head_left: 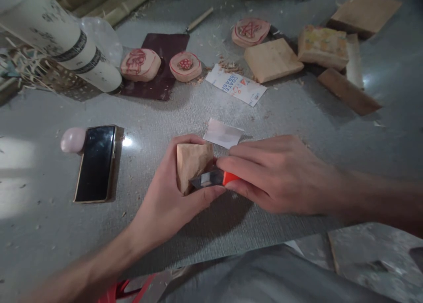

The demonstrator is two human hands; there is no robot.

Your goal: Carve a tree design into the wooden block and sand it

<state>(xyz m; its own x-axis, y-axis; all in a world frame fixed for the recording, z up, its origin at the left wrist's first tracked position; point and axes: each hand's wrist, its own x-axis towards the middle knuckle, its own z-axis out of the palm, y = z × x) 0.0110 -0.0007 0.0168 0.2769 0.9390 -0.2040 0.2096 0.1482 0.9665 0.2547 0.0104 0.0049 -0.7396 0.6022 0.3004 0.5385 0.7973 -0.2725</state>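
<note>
My left hand (172, 197) is wrapped round a small block of pale wood (190, 162), with its fingers behind the block and its thumb stretched along the near side. In my right hand (274, 173) is a utility knife (228, 177) with a red-orange body. Its dark metal blade end points left and lies against the lower right of the block. Most of the knife's handle is hidden inside my right fist. Just beyond the hands a folded piece of white paper (224, 133) rests on the grey tabletop.
A black phone (96, 164) lies left, beside a pinkish egg-shaped object (73, 140). Behind are carved wood pieces with red drawings (141, 65), dark sandpaper-like sheets (158, 89), a printed card (236, 85), and several wooden blocks (273, 59). A patterned white cylinder (62, 34) leans at upper left.
</note>
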